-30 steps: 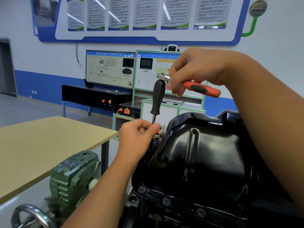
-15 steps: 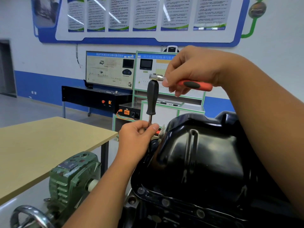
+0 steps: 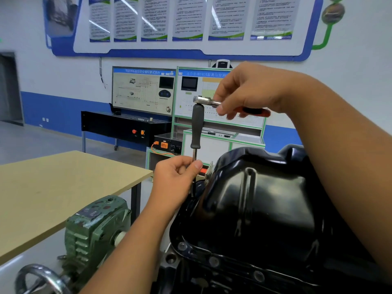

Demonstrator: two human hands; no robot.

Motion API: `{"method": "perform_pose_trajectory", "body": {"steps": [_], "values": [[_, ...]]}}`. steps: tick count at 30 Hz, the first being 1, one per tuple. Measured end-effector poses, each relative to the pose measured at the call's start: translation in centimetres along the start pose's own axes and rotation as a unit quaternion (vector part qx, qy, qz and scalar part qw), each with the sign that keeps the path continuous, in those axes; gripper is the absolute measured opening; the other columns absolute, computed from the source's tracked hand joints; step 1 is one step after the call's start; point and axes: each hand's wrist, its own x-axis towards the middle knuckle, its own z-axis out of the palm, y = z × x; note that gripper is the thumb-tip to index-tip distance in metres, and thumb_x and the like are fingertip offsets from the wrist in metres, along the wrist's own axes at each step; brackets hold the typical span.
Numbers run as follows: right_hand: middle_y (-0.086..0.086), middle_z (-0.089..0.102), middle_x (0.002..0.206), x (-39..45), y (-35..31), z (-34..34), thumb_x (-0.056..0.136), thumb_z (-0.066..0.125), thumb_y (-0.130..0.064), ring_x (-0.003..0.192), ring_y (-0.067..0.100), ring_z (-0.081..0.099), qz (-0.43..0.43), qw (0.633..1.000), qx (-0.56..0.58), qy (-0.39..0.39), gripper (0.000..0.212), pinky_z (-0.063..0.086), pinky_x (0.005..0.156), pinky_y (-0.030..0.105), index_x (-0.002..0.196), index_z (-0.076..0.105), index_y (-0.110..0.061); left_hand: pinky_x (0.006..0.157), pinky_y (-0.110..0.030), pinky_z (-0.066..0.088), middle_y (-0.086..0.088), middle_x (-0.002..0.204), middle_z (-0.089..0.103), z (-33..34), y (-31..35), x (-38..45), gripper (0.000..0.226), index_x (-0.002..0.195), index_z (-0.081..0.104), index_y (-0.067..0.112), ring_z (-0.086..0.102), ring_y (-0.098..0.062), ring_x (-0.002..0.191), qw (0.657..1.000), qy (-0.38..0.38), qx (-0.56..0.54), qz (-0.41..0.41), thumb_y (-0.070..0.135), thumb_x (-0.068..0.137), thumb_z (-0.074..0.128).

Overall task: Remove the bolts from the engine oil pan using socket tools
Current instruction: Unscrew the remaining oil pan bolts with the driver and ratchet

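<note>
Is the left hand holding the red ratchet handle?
No, the left hand pinches the metal shaft low down, while the right hand grips the red ratchet handle.

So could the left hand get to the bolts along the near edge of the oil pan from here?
Probably yes. The left hand holds the tool shaft at the far edge, and nothing covers the near bolts on the oil pan.
</note>
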Motion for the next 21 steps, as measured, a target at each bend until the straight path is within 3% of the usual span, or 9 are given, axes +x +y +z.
{"method": "perform_pose_trajectory", "body": {"steps": [2, 3, 5, 9, 12, 14, 16, 19, 21], "values": [[0.017, 0.075, 0.082, 0.06, 0.1, 0.1, 0.086, 0.077, -0.006, 0.057, 0.011, 0.067, -0.005, 0.999, -0.043, 0.021, 0.009, 0.053, 0.052, 0.031, 0.092, 0.077, -0.013, 0.063, -0.028, 0.037, -0.008, 0.063, 0.047, 0.1, 0.03, -0.06, 0.012, 0.086, 0.076, 0.011, 0.04, -0.016, 0.062, 1.0, -0.024, 0.0, -0.002, 0.014, 0.096, 0.07], [0.016, 0.076, 0.083, 0.14, 0.17, 0.04, 0.087, 0.077, -0.008, 0.061, 0.014, 0.07, -0.004, 0.999, -0.045, 0.021, 0.007, 0.058, 0.057, 0.034, 0.091, 0.077, -0.013, 0.062, -0.028, 0.035, -0.008, 0.062, 0.046, 0.16, 0.02, -0.04, 0.013, 0.084, 0.075, 0.011, 0.039, -0.016, 0.061, 1.0, -0.025, 0.008, -0.002, 0.013, 0.096, 0.07], [0.015, 0.077, 0.082, 0.05, 0.03, -0.15, 0.086, 0.079, -0.017, 0.069, 0.024, 0.075, 0.004, 1.0, -0.004, -0.012, 0.01, 0.064, 0.074, 0.043, 0.091, 0.076, -0.008, 0.056, -0.026, 0.03, 0.003, 0.053, 0.037, 0.28, 0.0, 0.03, 0.018, 0.076, 0.073, 0.011, 0.031, -0.011, 0.053, 1.0, -0.008, 0.025, -0.002, 0.013, 0.093, 0.073], [0.022, 0.075, 0.085, -0.24, -0.3, -0.38, 0.077, 0.086, -0.026, 0.071, 0.035, 0.075, 0.012, 0.997, 0.055, -0.058, 0.03, 0.062, 0.074, 0.05, 0.092, 0.075, -0.003, 0.051, -0.021, 0.031, 0.012, 0.047, 0.032, 0.31, 0.12, 0.12, 0.026, 0.065, 0.066, 0.018, 0.028, -0.006, 0.048, 0.999, 0.019, 0.035, -0.006, 0.015, 0.087, 0.08], [0.013, 0.077, 0.083, -0.03, -0.15, -0.18, 0.08, 0.082, -0.012, 0.072, 0.023, 0.075, 0.007, 1.0, 0.006, -0.021, 0.009, 0.061, 0.073, 0.044, 0.088, 0.077, -0.011, 0.056, -0.026, 0.031, -0.006, 0.054, 0.039, 0.26, 0.3, -0.13, 0.02, 0.075, 0.07, 0.01, 0.034, -0.013, 0.054, 1.0, -0.026, -0.005, -0.012, 0.014, 0.094, 0.072], [0.017, 0.075, 0.086, 0.09, 0.05, 0.06, 0.081, 0.081, -0.012, 0.069, 0.018, 0.065, 0.008, 0.999, -0.041, 0.008, 0.009, 0.052, 0.068, 0.039, 0.086, 0.078, -0.018, 0.063, -0.031, 0.031, -0.022, 0.063, 0.047, 0.31, 0.47, -0.24, 0.02, 0.082, 0.072, 0.004, 0.04, -0.019, 0.063, 0.998, -0.061, -0.002, -0.01, 0.011, 0.098, 0.065], [0.022, 0.073, 0.092, 0.09, -0.01, 0.18, 0.081, 0.081, -0.014, 0.071, 0.02, 0.059, 0.011, 0.998, -0.054, 0.017, 0.008, 0.045, 0.068, 0.038, 0.087, 0.079, -0.019, 0.06, -0.03, 0.029, -0.013, 0.059, 0.044, 0.42, 0.54, -0.15, 0.023, 0.075, 0.071, 0.008, 0.037, -0.017, 0.061, 0.998, -0.054, 0.017, -0.011, 0.01, 0.098, 0.066], [0.013, 0.076, 0.081, -0.23, -0.27, -0.41, 0.076, 0.085, -0.02, 0.072, 0.02, 0.073, 0.008, 1.0, -0.01, -0.013, 0.013, 0.056, 0.073, 0.043, 0.085, 0.079, -0.014, 0.052, -0.027, 0.026, 0.003, 0.051, 0.035, 0.54, 0.54, 0.03, 0.029, 0.064, 0.067, 0.017, 0.029, -0.012, 0.051, 0.999, -0.016, 0.047, -0.015, 0.013, 0.091, 0.075], [0.017, 0.075, 0.079, -0.55, -0.38, -0.56, 0.073, 0.087, -0.024, 0.071, 0.026, 0.074, 0.009, 0.999, 0.022, -0.039, 0.021, 0.06, 0.077, 0.047, 0.086, 0.077, -0.011, 0.048, -0.023, 0.031, 0.008, 0.047, 0.037, 0.58, 0.6, 0.01, 0.026, 0.064, 0.067, 0.018, 0.031, -0.009, 0.047, 0.999, -0.002, 0.048, -0.022, 0.016, 0.087, 0.08]]}}
